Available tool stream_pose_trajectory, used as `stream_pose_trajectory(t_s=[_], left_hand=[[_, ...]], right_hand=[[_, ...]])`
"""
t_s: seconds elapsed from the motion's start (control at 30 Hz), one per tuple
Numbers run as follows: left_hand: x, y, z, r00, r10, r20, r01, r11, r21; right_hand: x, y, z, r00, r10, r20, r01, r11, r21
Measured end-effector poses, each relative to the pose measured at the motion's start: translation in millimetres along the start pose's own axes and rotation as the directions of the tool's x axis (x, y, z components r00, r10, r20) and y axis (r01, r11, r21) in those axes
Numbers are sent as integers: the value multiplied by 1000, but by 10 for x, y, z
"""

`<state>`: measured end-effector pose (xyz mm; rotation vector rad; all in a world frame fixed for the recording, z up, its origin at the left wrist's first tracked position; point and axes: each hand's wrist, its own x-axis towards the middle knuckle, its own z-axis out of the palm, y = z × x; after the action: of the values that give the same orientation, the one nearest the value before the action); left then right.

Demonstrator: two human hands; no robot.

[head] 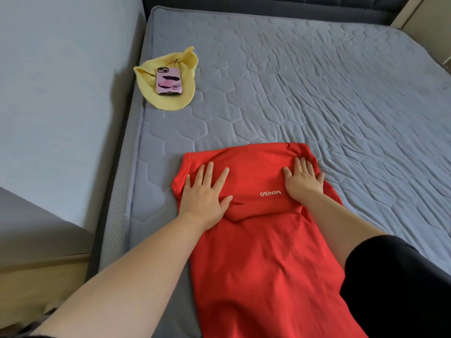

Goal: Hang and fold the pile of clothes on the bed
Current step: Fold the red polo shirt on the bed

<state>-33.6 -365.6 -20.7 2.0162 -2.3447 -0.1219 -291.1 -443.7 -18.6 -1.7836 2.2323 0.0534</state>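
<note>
Red shirt, lower centre of frame, laid lengthwise on the bed; left hand and right hand press its folded top, fingers straight and spread, likely smoothing the crease.

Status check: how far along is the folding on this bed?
Done: the red shirt looks folded over at its top, logo upside down. In hand: the left hand and right hand press flat on that fold, on the mattress. Left: the shirt's long lower part is unfolded, and a yellow cloth lies crumpled under a phone. No pile or hangers in view.
</note>
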Motion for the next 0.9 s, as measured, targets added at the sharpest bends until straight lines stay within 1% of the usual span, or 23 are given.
stream_pose_trajectory(t_s=[0.07,0.1,0.13,0.17,0.2,0.23,0.27,0.3,0.33,0.4,0.43,0.47,0.53,0.57,0.6,0.63,0.67,0.7,0.73,0.77,0.8,0.83,0.9], left_hand=[[122,36,-53,998,-51,40,52,998,-24],[197,47,-93,996,-70,60,71,997,-10],[273,51,-132,995,-76,57,75,997,18],[344,48,-158,997,-64,32,62,997,55],[404,52,-178,999,-45,-1,44,995,94],[452,54,-193,999,-26,-26,29,992,125],[496,52,-201,999,-14,-41,20,989,144],[545,50,-199,999,-8,-49,16,987,159],[605,46,-194,999,-3,-52,12,985,171],[731,32,-193,999,-8,-42,15,985,173],[794,18,-201,999,-27,-27,30,989,148],[848,-15,-218,998,-60,-5,60,993,103],[889,-125,-236,990,-138,34,137,990,13],[868,-189,-218,987,-160,25,160,987,3],[828,-246,-186,988,-156,-17,156,987,34],[779,-288,-150,990,-127,-65,132,987,89],[740,-321,-121,991,-88,-102,101,986,132],[720,-345,-106,991,-62,-121,78,987,137],[721,-367,-117,992,-54,-111,66,992,105],[732,-398,-145,995,-59,-76,62,997,45],[757,-433,-183,998,-62,-22,61,998,-24],[785,-471,-231,997,-62,38,65,993,-94],[798,-564,-339,985,-67,158,101,969,-224]], right_hand=[[40,-87,29,993,115,-23,-112,990,89],[45,-161,38,988,138,-73,-129,985,112],[38,-243,36,981,121,-154,-104,988,115],[25,-318,33,965,42,-258,-19,996,92],[4,-381,26,935,-103,-339,121,992,34],[-3,-429,31,888,-284,-361,280,958,-65],[9,-455,47,837,-440,-326,409,898,-161],[47,-449,54,814,-517,-266,472,854,-216],[102,-420,56,843,-499,-199,460,862,-211],[218,-333,39,957,-282,-66,276,958,-80],[266,-307,26,984,-180,5,180,983,-36],[303,-310,18,990,-130,48,132,991,-27],[353,-371,-8,989,-118,85,119,993,-2],[370,-424,-42,988,-118,95,117,993,20],[387,-477,-92,988,-118,96,117,993,22],[401,-518,-145,987,-132,87,133,991,-6],[410,-545,-202,981,-182,69,187,979,-79],[418,-566,-250,960,-276,55,282,944,-172],[429,-583,-284,918,-391,64,394,884,-252],[431,-607,-313,869,-487,91,490,816,-306],[429,-635,-333,832,-543,112,545,765,-342],[425,-662,-343,818,-562,122,563,738,-372],[407,-719,-345,830,-543,126,541,729,-419]])
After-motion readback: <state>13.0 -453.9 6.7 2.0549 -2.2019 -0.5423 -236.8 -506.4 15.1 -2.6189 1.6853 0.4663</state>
